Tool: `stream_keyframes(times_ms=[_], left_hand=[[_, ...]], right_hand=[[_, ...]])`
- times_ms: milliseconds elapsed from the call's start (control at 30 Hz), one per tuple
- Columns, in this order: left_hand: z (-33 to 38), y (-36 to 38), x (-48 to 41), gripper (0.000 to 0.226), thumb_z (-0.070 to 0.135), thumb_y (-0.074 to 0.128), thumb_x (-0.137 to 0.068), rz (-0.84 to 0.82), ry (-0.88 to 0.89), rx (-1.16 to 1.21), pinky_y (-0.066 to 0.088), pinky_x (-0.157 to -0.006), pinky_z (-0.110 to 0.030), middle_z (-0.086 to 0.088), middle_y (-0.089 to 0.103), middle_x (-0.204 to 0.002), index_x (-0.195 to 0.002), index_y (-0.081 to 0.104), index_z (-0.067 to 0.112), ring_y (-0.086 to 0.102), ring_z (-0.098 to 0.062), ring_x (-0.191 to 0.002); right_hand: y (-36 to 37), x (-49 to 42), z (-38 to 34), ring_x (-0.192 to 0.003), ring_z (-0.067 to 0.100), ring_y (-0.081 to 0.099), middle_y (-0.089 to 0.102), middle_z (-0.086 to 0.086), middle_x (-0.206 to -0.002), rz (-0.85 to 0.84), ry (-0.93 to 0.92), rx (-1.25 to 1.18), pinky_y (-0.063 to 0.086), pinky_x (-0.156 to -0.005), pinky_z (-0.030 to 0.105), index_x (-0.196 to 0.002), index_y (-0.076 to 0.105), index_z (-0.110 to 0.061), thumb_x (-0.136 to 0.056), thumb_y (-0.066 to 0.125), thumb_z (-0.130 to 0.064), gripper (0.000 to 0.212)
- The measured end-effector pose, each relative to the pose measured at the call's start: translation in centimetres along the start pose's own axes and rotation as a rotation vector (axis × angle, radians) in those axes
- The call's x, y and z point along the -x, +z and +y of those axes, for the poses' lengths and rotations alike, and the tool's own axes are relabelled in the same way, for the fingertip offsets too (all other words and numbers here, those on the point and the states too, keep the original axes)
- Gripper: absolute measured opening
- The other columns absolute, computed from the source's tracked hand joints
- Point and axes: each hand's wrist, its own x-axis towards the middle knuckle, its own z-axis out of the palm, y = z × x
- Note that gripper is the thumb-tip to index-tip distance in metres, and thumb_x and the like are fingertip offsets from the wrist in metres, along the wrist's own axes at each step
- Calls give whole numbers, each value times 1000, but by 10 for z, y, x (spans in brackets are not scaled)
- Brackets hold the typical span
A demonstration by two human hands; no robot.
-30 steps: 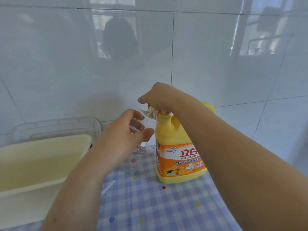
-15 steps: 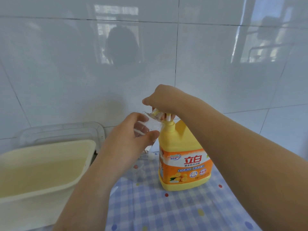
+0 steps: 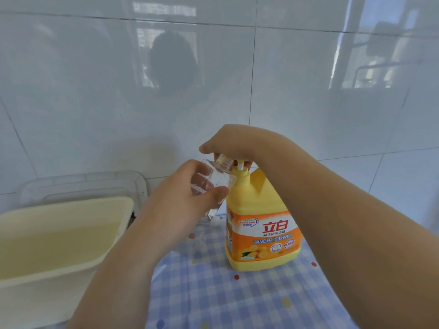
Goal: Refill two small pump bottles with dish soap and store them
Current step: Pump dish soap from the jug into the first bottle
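My left hand (image 3: pixel 187 207) gripped the bottle (image 3: pixel 211 181), tilted, mouth at the spout of the jug (image 3: pixel 259 224) near the tabletop's (image 3: pixel 237 302) back edge; my right hand (image 3: pixel 234 141) curled its fingers (image 3: pixel 209 148) over the pump (image 3: pixel 240 165). A hard press could squirt soap past that narrow mouth

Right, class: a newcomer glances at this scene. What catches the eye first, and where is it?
The bright yellow soap jug stands centre on the checked cloth, the right hand curled over its pump. Just left of it, the left hand holds a clear bottle tilted, mouth at the pump. A cream basin fills the lower left.
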Motion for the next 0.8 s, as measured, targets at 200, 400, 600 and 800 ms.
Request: stream_keyframes(times_ms=[200,400,600,800], left_hand=[[4,-1,2,40,51,67,-70,-14,5,9,60,-66,-46,10,67,-95,-104,54,33,70,-17,-87],[-2,-3,2,29,43,70,-78,-29,-16,-50,61,-65,-42,15,66,-93,-101,55,36,70,-10,-81],[1,-1,2,26,41,70,-80,-17,-21,-67,61,-64,-41,12,65,-94,-99,53,36,69,-11,-82],[3,-3,3,27,42,68,-81,-13,-13,-85,60,-63,-36,11,67,-93,-102,52,37,68,-9,-81]], right_hand=[[2,-5,5,-60,23,58,58,7,-78,45,11,-35,49,-57,29,-97,55,-11,-96,49,-42,32],[10,-2,7,-66,15,49,48,-3,-72,71,-22,-28,36,-54,25,-95,54,-12,-96,52,-40,28],[9,0,5,-71,16,49,47,-2,-74,81,-20,-35,37,-57,26,-96,53,-13,-97,50,-39,26],[7,2,2,-67,15,48,48,-1,-75,86,-21,2,39,-60,26,-97,53,-13,-98,49,-36,24]])
